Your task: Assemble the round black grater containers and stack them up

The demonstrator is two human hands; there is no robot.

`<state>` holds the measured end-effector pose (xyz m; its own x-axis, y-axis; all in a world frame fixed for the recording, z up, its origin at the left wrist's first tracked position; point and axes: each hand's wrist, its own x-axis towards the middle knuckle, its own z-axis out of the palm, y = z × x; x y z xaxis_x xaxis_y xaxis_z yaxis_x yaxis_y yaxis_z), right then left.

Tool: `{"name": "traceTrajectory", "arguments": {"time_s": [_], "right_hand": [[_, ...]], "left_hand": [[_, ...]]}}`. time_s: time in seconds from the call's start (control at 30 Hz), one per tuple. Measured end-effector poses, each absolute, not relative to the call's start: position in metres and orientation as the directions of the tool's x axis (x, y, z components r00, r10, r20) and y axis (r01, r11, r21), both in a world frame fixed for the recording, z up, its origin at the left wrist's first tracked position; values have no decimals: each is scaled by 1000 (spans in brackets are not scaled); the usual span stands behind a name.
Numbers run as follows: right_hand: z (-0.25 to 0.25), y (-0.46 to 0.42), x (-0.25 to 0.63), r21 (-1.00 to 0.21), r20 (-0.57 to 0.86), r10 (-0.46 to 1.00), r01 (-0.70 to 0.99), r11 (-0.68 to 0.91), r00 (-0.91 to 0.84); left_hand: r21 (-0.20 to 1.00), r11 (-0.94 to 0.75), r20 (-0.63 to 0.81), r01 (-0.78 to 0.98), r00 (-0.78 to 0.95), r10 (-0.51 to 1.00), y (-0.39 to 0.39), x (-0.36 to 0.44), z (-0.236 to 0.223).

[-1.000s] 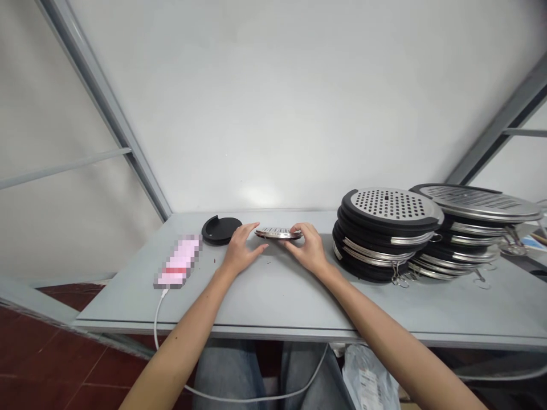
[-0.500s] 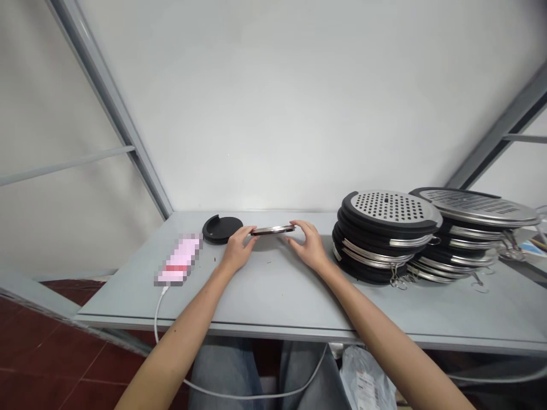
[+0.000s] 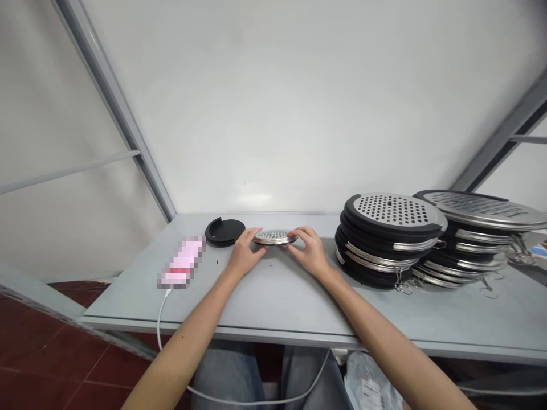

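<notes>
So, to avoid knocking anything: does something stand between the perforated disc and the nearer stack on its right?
Only the right hand, at the disc's right edge; no other object shows between the disc and the nearer stack.

A smooth white panel [image 3: 299, 102] rises behind the grey tabletop [image 3: 277, 304], flanked by slanted grey metal frame bars [image 3: 111, 111], with dark red floor tiles [image 3: 43, 347] showing below at the left, under soft, even light

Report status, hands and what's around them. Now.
Left hand and right hand gripping round perforated steel disc by its rim. Stacked black-rimmed perforated steel discs beside right hand, not touching.
</notes>
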<state>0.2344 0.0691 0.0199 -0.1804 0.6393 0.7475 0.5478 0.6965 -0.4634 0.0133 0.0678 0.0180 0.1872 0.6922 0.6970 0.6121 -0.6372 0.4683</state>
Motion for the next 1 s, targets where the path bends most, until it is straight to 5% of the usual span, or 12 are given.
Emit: {"name": "traceTrajectory", "arguments": {"time_s": [0.4, 0.73, 1.0], "right_hand": [[14, 78, 241, -503, 721, 680, 576, 644, -131], [9, 74, 235, -459, 762, 635, 585, 669, -128], [11, 72, 231, -470, 755, 642, 571, 673, -134]], "left_hand": [[626, -608, 570, 488, 246, 784, 70, 8, 16], [512, -631, 627, 583, 248, 738, 60, 18, 17], [613, -621, 579, 488, 258, 774, 64, 17, 13]]}}
